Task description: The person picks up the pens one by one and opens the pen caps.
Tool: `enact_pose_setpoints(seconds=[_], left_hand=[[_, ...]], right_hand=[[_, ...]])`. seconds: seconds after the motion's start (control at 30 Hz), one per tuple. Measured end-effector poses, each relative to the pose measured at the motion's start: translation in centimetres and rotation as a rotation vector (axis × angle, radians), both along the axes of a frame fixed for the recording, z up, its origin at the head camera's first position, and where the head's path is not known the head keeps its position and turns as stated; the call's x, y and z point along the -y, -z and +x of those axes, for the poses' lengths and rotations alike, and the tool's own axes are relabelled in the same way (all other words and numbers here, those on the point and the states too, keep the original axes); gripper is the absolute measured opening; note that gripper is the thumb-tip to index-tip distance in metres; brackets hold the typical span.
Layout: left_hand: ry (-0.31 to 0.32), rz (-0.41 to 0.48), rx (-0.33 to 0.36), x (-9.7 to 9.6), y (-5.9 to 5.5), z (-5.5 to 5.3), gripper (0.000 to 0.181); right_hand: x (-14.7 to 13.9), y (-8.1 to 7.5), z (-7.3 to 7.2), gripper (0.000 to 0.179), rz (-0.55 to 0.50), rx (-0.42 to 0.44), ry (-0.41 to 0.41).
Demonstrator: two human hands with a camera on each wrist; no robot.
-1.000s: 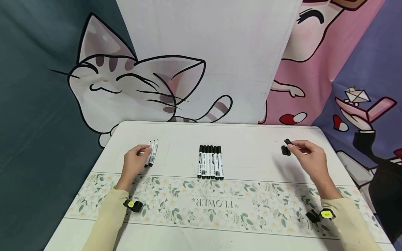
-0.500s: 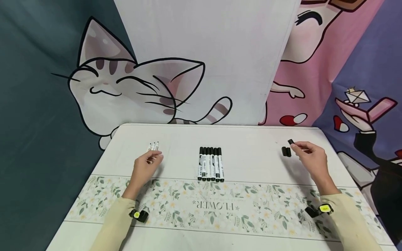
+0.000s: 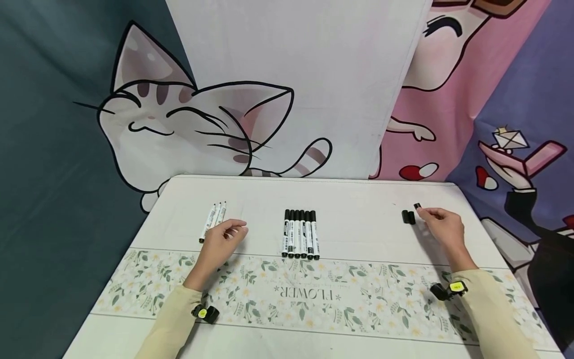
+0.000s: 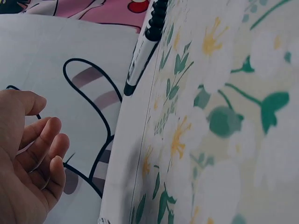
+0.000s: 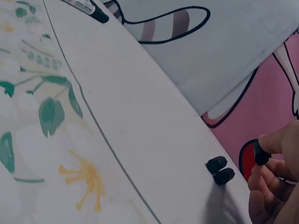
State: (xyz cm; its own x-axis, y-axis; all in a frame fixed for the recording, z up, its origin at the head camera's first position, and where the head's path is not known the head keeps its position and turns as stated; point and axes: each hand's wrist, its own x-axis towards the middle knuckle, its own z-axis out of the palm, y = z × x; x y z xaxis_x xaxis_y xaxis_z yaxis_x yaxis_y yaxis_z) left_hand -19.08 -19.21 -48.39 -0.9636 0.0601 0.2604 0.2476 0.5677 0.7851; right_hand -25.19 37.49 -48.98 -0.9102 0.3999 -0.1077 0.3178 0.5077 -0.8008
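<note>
Uncapped markers (image 3: 217, 214), three of nine, lie left of centre in the head view, partly behind the left hand (image 3: 224, 239), whose loosely bent fingers hold nothing. Six capped markers (image 3: 298, 237) mid-frame seemingly remain to do. Right of frame, the right hand (image 3: 444, 229) pinches what is probably the third cap (image 3: 417, 206), not yet laid by two loose caps (image 3: 405, 217).

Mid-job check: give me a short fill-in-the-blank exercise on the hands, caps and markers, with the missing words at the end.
1. The right hand pinches a cap coloured ____.
2. The loose caps on the table number ____.
3. The left hand holds ____.
4. The capped markers in the middle row number ____.
Missing words: black; two; nothing; six.
</note>
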Motion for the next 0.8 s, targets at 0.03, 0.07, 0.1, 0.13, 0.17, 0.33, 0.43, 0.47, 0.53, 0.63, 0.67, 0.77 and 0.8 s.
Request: enact_pose_setpoints(seconds=[0.03,0.07,0.1,0.13,0.17,0.33,0.43,0.47,0.53,0.63,0.67,0.77,0.8], left_hand=[[0.005,-0.002,0.000,-0.1,0.0,0.0,0.030],[0.007,-0.005,-0.002,-0.2,0.1,-0.1,0.030],[0.007,-0.007,-0.004,-0.3,0.1,-0.1,0.030],[0.006,-0.006,-0.003,-0.3,0.2,-0.2,0.030],[0.005,-0.003,0.000,-0.4,0.2,-0.2,0.030],[0.009,0.013,0.017,-0.8,0.3,-0.2,0.029],[0.013,0.016,0.028,-1.0,0.3,-0.1,0.028],[0.013,0.014,0.031,-1.1,0.3,-0.1,0.028],[0.015,0.010,0.038,-1.2,0.3,-0.1,0.028],[0.016,0.002,0.041,-1.4,0.4,-0.2,0.027],[0.017,0.005,0.042,-1.4,0.4,-0.2,0.026],[0.026,0.016,0.044,-1.6,0.4,-0.2,0.026],[0.028,0.019,0.044,-1.7,0.5,-0.2,0.027]], right_hand=[[-0.1,0.2,-0.1,0.063,-0.003,0.006,0.004],[-0.3,0.4,-0.2,0.063,-0.011,0.009,0.007],[-0.4,0.5,-0.3,0.062,-0.016,0.013,0.010],[-0.5,0.7,-0.3,0.062,-0.018,0.014,0.011],[-0.5,0.8,-0.4,0.062,-0.018,0.015,0.013],[-0.9,1.3,-0.6,0.062,0.010,0.027,0.009],[-1.1,1.5,-0.8,0.063,0.037,0.047,0.006],[-1.2,1.6,-0.8,0.064,0.042,0.055,0.008],[-1.4,1.7,-0.9,0.065,0.046,0.073,0.010],[-1.7,1.7,-1.0,0.066,0.042,0.091,0.018],[-1.7,1.7,-1.1,0.066,0.038,0.096,0.016],[-1.8,1.6,-1.2,0.067,0.041,0.110,0.013],[-1.8,1.6,-1.2,0.067,0.040,0.116,0.012]])
